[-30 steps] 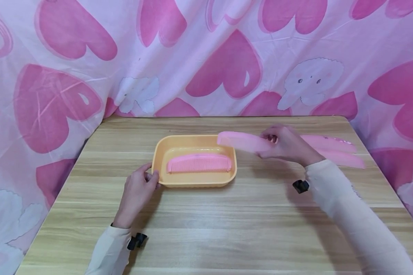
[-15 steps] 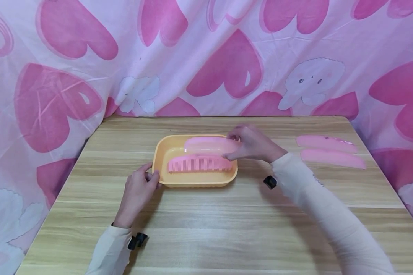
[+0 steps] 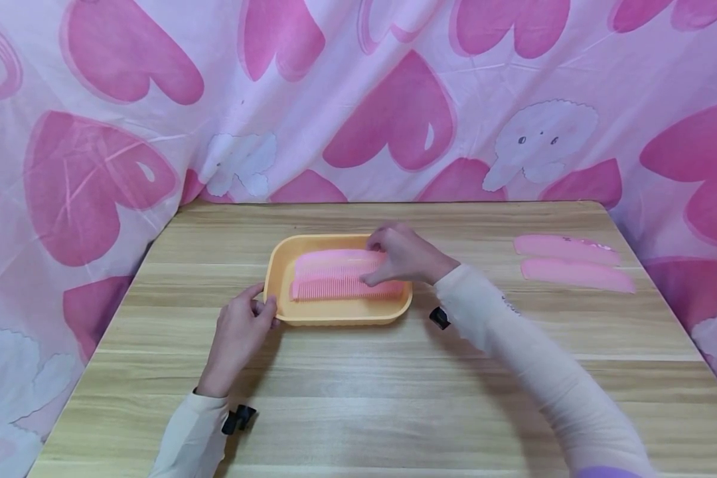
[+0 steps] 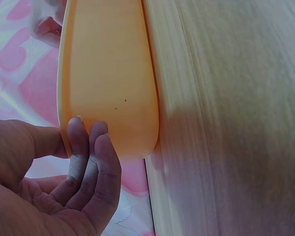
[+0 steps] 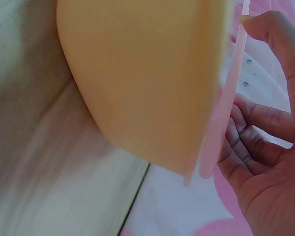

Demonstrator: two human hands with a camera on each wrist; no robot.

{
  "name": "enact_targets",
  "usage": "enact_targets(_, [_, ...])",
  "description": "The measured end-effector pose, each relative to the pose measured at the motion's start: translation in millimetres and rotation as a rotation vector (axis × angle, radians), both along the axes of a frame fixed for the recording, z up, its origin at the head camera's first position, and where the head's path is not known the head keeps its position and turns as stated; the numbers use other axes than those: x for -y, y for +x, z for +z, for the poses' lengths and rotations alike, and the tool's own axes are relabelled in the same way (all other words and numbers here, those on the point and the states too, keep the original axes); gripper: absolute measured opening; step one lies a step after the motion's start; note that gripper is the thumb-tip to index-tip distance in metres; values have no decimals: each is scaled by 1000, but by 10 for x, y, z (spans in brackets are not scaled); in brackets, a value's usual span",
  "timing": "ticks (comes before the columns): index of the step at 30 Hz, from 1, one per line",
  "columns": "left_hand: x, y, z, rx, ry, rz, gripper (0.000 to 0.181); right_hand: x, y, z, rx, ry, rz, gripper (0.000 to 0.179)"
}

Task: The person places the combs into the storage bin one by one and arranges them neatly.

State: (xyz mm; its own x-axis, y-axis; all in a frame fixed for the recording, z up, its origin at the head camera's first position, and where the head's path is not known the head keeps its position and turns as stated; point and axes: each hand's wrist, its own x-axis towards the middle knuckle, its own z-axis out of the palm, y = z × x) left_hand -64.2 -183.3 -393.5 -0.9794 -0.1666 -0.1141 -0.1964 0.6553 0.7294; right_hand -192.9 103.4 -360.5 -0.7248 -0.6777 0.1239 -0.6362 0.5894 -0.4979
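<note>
My left hand (image 3: 240, 335) grips the left end of a yellow-orange plastic tray (image 3: 334, 320); in the left wrist view the thumb is at its rim and the fingers (image 4: 102, 169) lie against its outer wall. My right hand (image 3: 409, 255) pinches a pink comb (image 5: 225, 110) by its right part, over the tray's rim in the right wrist view. From the head, this held comb (image 3: 325, 259) overlaps another pink comb (image 3: 328, 291) lying inside the tray, teeth toward me. The right fingers cover the right part of the held comb.
Two more pink combs lie side by side on the wooden table (image 3: 346, 398) at the right: a decorated one (image 3: 564, 249) behind a plain one (image 3: 576, 275). A pink heart-patterned cloth (image 3: 388, 113) hangs behind the table's back edge.
My right hand has carried the comb leftward from beside the tray to over it, then toward me above the other comb. My left hand has stayed at the tray's left end.
</note>
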Motion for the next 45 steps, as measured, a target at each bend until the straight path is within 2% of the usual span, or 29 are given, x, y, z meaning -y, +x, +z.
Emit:
enact_targets(4, [-4,0,5,2,2,0,46,56,-8,-74,2,37,-2,50])
enact_targets(9, [-13,-1,12,3,7,2,46,105,0,-105,49,-9,-35,17])
enact_targets(13, [-16,1,14,13,21,-3,47,117,15,-86,69,-1,-27,19])
enact_targets(18, [-10,8,18,11,18,-4,47,106,15,-85,120,-1,-37,12])
enact_targets(21, [-9,7,19,-3,14,-2,46,102,-3,-88,136,-18,-50,18])
enact_targets(28, [-16,-1,17,5,18,-3,47,124,-97,-125,122,19,-55,30])
enact_targets(36, [-13,-5,16,16,25,-2,47,192,-171,-149,121,134,-27,23])
enact_targets(45, [-9,5,9,5,16,-3,47,243,-157,-189,197,237,-28,25])
